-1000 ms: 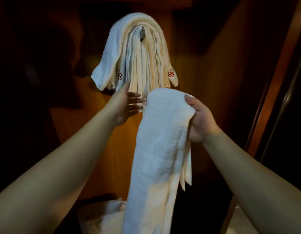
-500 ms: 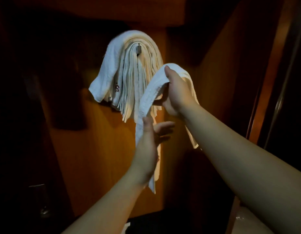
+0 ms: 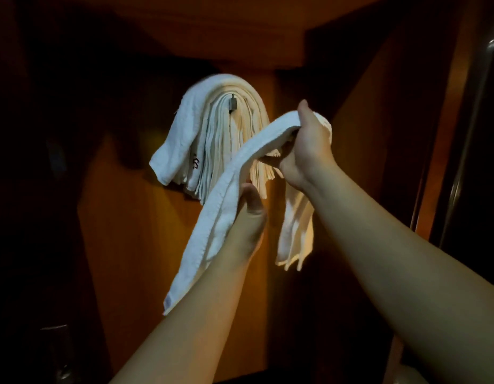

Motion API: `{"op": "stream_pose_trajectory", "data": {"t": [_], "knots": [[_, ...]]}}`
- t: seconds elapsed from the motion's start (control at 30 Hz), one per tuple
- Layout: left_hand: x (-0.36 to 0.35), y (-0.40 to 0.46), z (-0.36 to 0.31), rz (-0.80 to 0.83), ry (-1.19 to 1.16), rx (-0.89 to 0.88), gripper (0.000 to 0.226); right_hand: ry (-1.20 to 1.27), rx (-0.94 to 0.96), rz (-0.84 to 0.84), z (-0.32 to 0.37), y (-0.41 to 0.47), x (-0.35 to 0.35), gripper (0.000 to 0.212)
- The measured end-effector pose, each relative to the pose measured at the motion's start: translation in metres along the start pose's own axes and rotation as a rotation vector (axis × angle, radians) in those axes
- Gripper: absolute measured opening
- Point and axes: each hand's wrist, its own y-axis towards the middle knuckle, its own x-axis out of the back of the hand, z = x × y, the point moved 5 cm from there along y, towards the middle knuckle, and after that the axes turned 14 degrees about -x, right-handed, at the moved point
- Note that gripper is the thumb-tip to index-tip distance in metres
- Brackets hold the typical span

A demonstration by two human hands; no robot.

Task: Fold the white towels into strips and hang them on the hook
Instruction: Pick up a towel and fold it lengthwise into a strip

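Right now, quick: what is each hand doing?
Left hand: grips the lower part of the folded towel.
Right hand: grips the towel at its bend, raised near the hook.

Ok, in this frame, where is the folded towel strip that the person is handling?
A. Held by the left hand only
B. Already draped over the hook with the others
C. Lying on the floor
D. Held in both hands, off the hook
D: the right hand grips the towel strip at its fold, the left hand holds its hanging length, and it sits below and right of the hook and the hung towels.
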Motion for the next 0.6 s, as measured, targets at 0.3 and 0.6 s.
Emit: {"op": "stream_pose_trajectory", "data": {"t": [0.3,0.6], "knots": [[0.041,0.065,-0.053,-0.137,-0.188,-0.039,0.039,-0.329,0.115,-0.101,-0.008,0.026,0.019,0.020],[0.080,0.131,-0.096,0.014,-0.074,0.031,0.043,-0.468,0.169,-0.114,-0.009,0.046,-0.014,0.036]]}}
